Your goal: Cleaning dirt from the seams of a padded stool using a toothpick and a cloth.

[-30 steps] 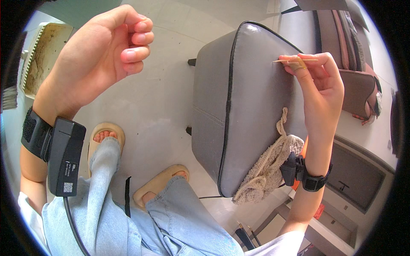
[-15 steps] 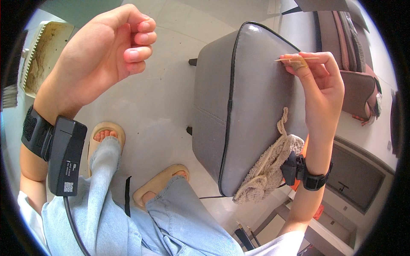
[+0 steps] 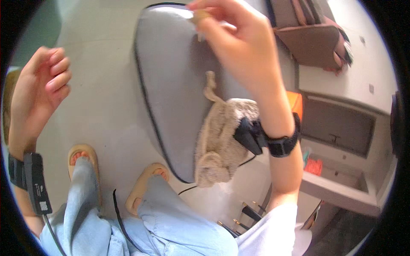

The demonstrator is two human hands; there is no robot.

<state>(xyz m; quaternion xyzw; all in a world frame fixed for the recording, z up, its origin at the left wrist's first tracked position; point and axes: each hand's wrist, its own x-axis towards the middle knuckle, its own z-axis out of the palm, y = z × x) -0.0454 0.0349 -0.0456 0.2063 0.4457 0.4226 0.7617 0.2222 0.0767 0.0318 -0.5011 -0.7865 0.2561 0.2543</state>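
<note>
My right hand [image 3: 241, 40] is over the far part of a grey padded stool [image 3: 171, 77] with dark piping. Its fingertips are closed on a thin wooden toothpick [image 3: 199, 37], mostly hidden and blurred now. A tan-yellow patch [image 3: 200, 17] shows at the thumb tip; I cannot tell what it is. Beneath my right forearm a beige fluffy cloth [image 3: 222, 132] with a hanging loop hangs over the stool's near right side. At the far left my left hand [image 3: 40, 91] is raised with its fingers curled in, nothing visible in them, apart from the stool.
A brown cushioned seat [image 3: 309, 45] stands at the far right. Along the right side is a grey cabinet [image 3: 337, 123] with an open drawer [image 3: 341, 179] holding a red item. Something orange [image 3: 294, 102] shows behind my right wrist. Black cables run near my legs.
My view has shifted, so the stool and cloth sit further left. The toothpick has turned from level to pointing down toward me. My left hand appears lower and further left, still curled.
</note>
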